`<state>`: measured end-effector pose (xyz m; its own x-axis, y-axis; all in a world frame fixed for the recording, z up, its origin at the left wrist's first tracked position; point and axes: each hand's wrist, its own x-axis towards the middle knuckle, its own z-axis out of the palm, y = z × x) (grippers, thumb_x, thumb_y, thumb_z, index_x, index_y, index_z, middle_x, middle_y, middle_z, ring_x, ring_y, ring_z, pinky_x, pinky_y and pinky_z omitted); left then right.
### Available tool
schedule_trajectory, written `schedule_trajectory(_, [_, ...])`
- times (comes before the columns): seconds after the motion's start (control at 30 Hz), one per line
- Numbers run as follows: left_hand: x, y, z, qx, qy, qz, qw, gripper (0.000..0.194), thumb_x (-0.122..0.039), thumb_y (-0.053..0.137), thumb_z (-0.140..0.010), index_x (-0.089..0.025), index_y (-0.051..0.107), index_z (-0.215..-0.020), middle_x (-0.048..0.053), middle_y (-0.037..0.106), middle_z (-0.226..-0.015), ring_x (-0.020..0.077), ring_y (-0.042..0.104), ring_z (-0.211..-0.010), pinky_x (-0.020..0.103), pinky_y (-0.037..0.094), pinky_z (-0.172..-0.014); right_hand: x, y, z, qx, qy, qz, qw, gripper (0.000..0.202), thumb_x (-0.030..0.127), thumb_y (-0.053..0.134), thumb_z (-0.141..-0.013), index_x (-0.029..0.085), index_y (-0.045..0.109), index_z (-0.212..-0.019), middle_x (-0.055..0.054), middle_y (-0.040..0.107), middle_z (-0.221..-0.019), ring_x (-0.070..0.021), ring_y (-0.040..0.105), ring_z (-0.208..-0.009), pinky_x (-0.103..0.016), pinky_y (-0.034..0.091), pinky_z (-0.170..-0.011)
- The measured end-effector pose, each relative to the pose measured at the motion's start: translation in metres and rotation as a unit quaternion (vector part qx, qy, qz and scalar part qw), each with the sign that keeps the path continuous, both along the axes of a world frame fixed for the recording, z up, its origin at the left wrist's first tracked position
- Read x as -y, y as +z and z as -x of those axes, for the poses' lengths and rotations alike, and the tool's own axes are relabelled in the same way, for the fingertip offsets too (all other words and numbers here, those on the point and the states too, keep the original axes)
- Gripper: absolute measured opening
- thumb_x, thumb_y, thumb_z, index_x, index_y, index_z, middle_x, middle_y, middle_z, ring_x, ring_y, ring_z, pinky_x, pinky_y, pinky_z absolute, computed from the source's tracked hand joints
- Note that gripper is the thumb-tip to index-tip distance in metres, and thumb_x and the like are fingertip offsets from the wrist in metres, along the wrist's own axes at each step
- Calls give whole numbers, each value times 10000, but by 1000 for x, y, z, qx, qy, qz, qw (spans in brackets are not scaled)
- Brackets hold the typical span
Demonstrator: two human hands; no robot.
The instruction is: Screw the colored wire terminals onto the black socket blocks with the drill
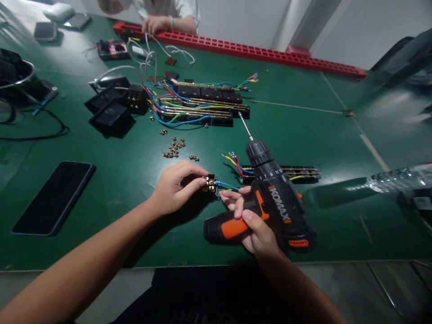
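Smooth green tabletop point(118, 180); left hand point(177, 185) pinching gold-studded black block point(211, 183); right hand point(258, 229) curled around ribbed-chuck drill point(278, 198).

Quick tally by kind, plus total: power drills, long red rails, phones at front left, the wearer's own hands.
Power drill: 1
Long red rail: 1
Phone: 1
Hands: 2 (left hand, right hand)
Total: 5
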<state>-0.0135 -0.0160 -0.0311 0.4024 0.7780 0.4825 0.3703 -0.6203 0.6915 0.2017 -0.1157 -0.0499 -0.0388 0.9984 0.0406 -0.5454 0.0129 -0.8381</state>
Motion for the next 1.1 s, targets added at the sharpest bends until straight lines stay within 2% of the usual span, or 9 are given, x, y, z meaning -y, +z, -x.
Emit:
schedule_trajectory(0.17, [0,0,1,0,-18,-8,1000,89,-218,694,-955,-162,742,-1004,31,778,-898,141,714,-819,254,535,-771,4,0,-3,4,-22,-3,1000,292,321,706,-939,285,626,-1218,21,626,-764,-210,680,-1201,-520,457,-1203])
schedule_trajectory(0.3, [0,-1,2,-6,-24,-4,1000,96,-229,687,-960,-169,737,-1014,37,779,-899,153,716,-824,271,540,-769,6,0,-5,4,-43,5,999,295,306,705,-931,287,627,-1215,20,626,-764,-222,678,-1205,-565,426,-1226])
schedule_trajectory(0.67, [-3,-1,0,-16,-48,-31,998,93,-222,681,-972,-180,726,-1042,32,784,-928,157,708,-861,289,535,-808,-3,1,-1,-1,-26,18,999,295,321,728,-920,295,624,-1194,29,626,-754,-202,676,-1230,-530,415,-1243])
schedule_trajectory(0.8, [-3,-4,-2,-15,-36,-45,998,94,-236,678,-975,-170,729,-1021,44,775,-915,172,696,-870,316,531,-832,-5,2,-1,-7,-31,28,999,295,317,731,-915,277,620,-1185,29,625,-755,-208,678,-1222,-540,408,-1249])
schedule_trajectory(1.1, [1,-6,-11,17,-8,6,1000,137,-296,680,-967,-177,743,-991,66,784,-929,191,722,-894,335,557,-829,-11,8,2,-41,-53,71,995,292,307,757,-870,265,620,-1124,33,622,-732,-225,696,-1167,-593,409,-1242])
